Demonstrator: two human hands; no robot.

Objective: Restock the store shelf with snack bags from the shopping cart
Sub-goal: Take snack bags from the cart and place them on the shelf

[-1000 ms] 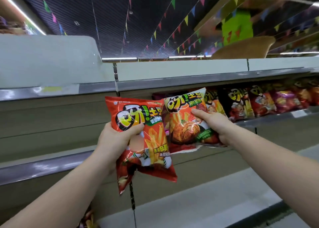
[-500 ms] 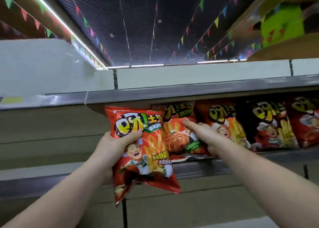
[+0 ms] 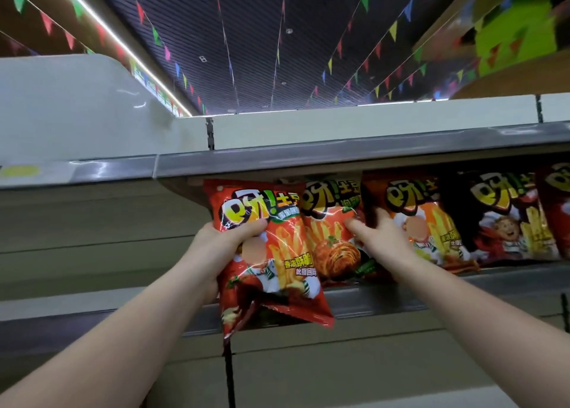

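Head view, left hand [image 3: 226, 241] gripping a glossy red snack bag with fries artwork [image 3: 271, 253] by its upper edge in front of the grey metal shelf [image 3: 401, 287], right hand [image 3: 377, 238] pinching an orange-red snack bag [image 3: 333, 244] standing on that shelf, thumb in front, fingers behind, beside an orange bag [image 3: 425, 219].

Shop aisle: metal shelves [image 3: 339, 156], row of snack bags [image 3: 416, 222], ceiling bunting [image 3: 339, 52].

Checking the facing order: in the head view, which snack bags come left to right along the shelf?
Red bag in the left hand, orange bag under the right hand, lighter orange bag, dark bag.
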